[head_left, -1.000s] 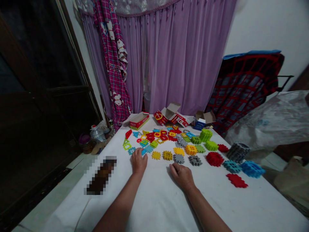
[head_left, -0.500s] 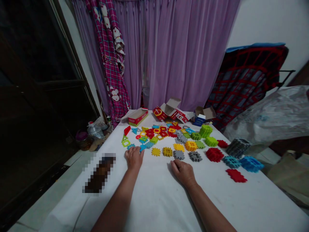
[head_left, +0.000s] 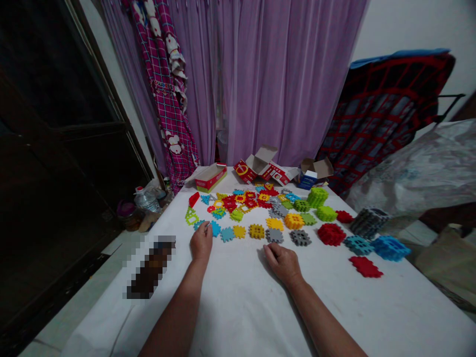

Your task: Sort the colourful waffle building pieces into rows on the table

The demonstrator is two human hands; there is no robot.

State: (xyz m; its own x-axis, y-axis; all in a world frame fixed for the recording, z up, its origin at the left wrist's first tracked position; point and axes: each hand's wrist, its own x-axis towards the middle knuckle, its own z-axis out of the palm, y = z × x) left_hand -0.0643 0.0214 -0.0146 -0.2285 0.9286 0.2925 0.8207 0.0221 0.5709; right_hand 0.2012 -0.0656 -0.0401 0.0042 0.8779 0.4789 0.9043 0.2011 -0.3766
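My left hand [head_left: 202,242] is at the left front of the spread of plastic pieces, thumb and fingers closed on the edge of a bright blue notched building tile [head_left: 214,228]. Another blue piece [head_left: 198,224] is partly hidden behind these fingers. To the right lie a light blue tile [head_left: 227,234], a yellow tile [head_left: 239,231] and an olive-yellow window tile [head_left: 257,231]. My right hand [head_left: 282,260] rests on the white cloth with curled fingers, nothing visible in it. Just beyond it are a grey tile [head_left: 274,235] and a dark grey window tile [head_left: 300,238].
Stacks of red tiles [head_left: 330,234], blue tiles [head_left: 390,248] and dark grey tiles [head_left: 369,221] stand at the right. Opened cardboard boxes [head_left: 211,177] line the back edge. Mixed loose pieces [head_left: 251,199] cover the middle. A pixelated object [head_left: 150,267] lies at the left.
My left hand has shifted slightly left and turned, its fingers going from spread over the blue pieces to closed at the bright blue tile. The light blue tile now shows fully. My right hand stays put.
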